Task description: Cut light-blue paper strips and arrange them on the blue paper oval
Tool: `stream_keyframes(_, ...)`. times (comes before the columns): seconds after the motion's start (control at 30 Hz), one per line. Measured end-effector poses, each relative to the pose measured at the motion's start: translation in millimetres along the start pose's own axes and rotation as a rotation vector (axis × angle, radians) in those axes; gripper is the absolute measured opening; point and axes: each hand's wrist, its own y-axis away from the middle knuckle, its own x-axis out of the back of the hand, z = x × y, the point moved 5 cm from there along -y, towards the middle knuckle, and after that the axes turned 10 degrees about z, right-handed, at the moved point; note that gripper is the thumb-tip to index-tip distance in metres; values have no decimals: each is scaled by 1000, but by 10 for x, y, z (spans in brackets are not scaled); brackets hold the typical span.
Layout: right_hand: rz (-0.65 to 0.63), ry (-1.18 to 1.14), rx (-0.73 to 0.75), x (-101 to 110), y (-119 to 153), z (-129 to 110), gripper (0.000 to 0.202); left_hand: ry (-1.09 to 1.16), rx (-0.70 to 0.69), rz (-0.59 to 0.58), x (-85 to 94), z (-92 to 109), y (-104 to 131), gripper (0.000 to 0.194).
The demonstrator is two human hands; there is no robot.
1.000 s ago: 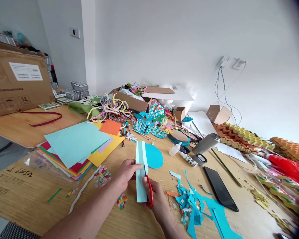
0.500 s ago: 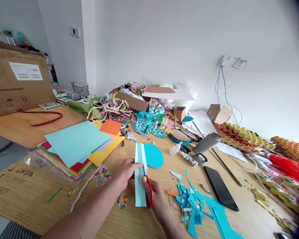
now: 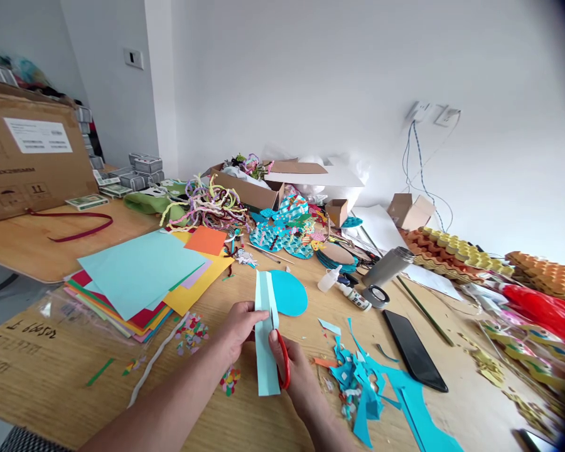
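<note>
My left hand (image 3: 243, 323) pinches a long, folded strip of pale mint paper (image 3: 265, 358) from its left side. In my right hand (image 3: 295, 371) are scissors with red handles (image 3: 286, 361), their blades at the strip's right edge, where a narrow sliver stands apart from it. The strip lies upright in view, its far end beside a bright blue paper oval (image 3: 289, 293) on the wooden table. The fingers of my left hand behind the strip are hidden.
Coloured paper sheets (image 3: 141, 270) are stacked at the left. Blue scraps (image 3: 370, 408) and a black phone (image 3: 414, 350) lie to the right. Glue bottles (image 3: 356, 297), a grey cylinder (image 3: 388, 266) and tape (image 3: 375, 295) stand beyond. Craft pieces and boxes line the wall.
The view has shifted slightly to the right. Both hands keep their hold, and the strip's near end has swung a little to the right. The scissors have barely moved.
</note>
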Motion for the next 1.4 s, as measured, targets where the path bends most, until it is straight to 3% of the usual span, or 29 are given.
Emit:
stream_keyframes(0.77,28,-11,34,-11,8,-12,58,19,9,-15,5,-27,-28,32)
stream_keyframes(1.13,-13,-45,0,-34,11,106,58,18,3,11,45,16,-45,37)
stream_keyframes(1.4,-31,-2,18,-57,19,53,63,2,5,19,64,41,-47,33)
